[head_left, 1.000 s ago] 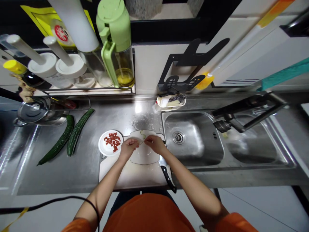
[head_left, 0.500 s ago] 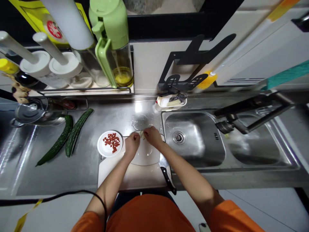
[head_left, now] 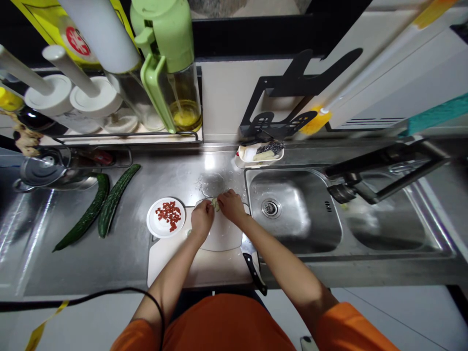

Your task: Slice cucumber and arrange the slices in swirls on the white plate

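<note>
Both hands meet over the far edge of a white plate (head_left: 223, 236) that rests on a white cutting board (head_left: 175, 265). My left hand (head_left: 202, 218) and my right hand (head_left: 231, 205) have their fingers pinched together around small pale green cucumber slices (head_left: 216, 204) on the plate's far rim. A small white dish of chopped red pieces (head_left: 165, 217) sits just left of the left hand. A black-handled knife (head_left: 253, 265) lies on the board's right edge, near my right forearm.
Two whole cucumbers (head_left: 98, 207) lie on the steel counter at left, near a pot lid (head_left: 40, 170). A double sink (head_left: 292, 209) with a tap (head_left: 369, 185) lies to the right. Oil bottle (head_left: 175, 73), jars and a soap dish (head_left: 259, 153) stand at the back.
Both hands moved from the plate's middle to its far rim and came closer together over the cucumber slices. The view shifted slightly.
</note>
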Available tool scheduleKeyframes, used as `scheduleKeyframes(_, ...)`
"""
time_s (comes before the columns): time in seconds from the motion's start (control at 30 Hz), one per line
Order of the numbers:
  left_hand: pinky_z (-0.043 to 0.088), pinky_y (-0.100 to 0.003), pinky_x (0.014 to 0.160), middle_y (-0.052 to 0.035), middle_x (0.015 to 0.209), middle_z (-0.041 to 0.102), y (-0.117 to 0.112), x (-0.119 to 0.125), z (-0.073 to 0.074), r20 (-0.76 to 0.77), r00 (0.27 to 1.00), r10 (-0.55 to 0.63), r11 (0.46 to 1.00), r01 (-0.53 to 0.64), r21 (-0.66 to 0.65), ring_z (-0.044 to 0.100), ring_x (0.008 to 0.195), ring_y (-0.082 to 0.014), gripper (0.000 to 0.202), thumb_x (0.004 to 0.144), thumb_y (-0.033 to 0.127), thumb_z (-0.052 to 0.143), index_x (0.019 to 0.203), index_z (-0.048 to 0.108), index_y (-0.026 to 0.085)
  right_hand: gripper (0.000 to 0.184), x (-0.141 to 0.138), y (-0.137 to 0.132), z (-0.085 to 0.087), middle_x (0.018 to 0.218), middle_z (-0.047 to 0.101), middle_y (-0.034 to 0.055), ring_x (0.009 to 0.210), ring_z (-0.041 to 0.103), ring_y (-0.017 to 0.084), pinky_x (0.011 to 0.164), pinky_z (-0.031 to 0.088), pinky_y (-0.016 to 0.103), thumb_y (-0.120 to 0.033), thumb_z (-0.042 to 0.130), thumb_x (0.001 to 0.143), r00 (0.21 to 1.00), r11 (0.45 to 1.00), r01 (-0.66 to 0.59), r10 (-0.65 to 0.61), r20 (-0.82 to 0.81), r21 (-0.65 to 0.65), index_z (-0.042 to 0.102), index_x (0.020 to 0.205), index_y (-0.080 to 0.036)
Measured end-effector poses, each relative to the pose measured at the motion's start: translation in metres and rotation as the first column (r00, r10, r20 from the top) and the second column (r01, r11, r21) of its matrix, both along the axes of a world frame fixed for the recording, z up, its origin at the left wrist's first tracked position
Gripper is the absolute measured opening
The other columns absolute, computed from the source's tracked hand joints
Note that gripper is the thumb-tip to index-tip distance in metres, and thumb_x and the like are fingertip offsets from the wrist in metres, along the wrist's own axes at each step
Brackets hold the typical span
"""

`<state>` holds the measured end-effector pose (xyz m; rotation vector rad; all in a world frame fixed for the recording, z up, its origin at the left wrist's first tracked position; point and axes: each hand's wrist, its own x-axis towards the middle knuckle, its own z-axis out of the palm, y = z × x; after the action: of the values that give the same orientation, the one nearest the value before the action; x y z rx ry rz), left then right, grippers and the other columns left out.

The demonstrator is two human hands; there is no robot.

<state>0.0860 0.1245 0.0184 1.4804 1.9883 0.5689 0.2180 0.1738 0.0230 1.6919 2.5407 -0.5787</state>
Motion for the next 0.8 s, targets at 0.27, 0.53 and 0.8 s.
scheduleKeyframes(0.27, 0.04, -0.025, 0.071, -0.003, 0.081, 0.067, -0.0013, 0.0005, -0.003, -0.032, 0.999, -0.022, 1.0, 0.022, -0.005, 0.06, 0.076, -0.0161, 0.016, 0.084, 0.024, 0.048, 0.093, 0.062, 0.022, 0.019, 0.0006, -0.0034, -0.0008, 0.092, 0.065, 0.0084, 0.1, 0.046, 0.023, 0.073, 0.031, 0.031, -0.021, 0.042, 0.092, 1.0, 0.999, -0.002, 0.001, 0.017, 0.033, 0.061, 0.095, -0.019)
scheduleKeyframes(0.53, 0.042, -0.027, 0.076, -0.0058, 0.089, 0.064, -0.0027, 0.0008, -0.0062, -0.041, 0.999, -0.028, 0.999, 0.029, 0.04, 0.059, 0.082, -0.0168, 0.017, 0.084, 0.021, 0.047, 0.095, 0.061, 0.02, 0.018, 0.0029, -0.0066, -0.002, 0.096, 0.061, 0.0087, 0.101, 0.041, 0.024, 0.072, 0.029, 0.032, -0.021, 0.045, 0.091, 1.0, 0.996, -0.013, 0.013, -0.001, 0.085, 0.062, 0.091, -0.019)
scheduleKeyframes(0.8, 0.043, -0.027, 0.08, -0.0064, 0.092, 0.062, -0.0043, -0.0008, -0.0056, -0.075, 0.993, -0.088, 0.995, 0.091, 0.034, 0.058, 0.089, -0.0172, 0.018, 0.086, 0.021, 0.046, 0.089, 0.064, 0.021, 0.02, 0.0058, -0.0102, -0.0054, 0.095, 0.061, 0.0096, 0.102, 0.039, 0.025, 0.076, 0.029, 0.034, -0.019, 0.045, 0.09, 0.999, 0.995, -0.047, 0.049, -0.02, 0.083, 0.065, 0.092, -0.018)
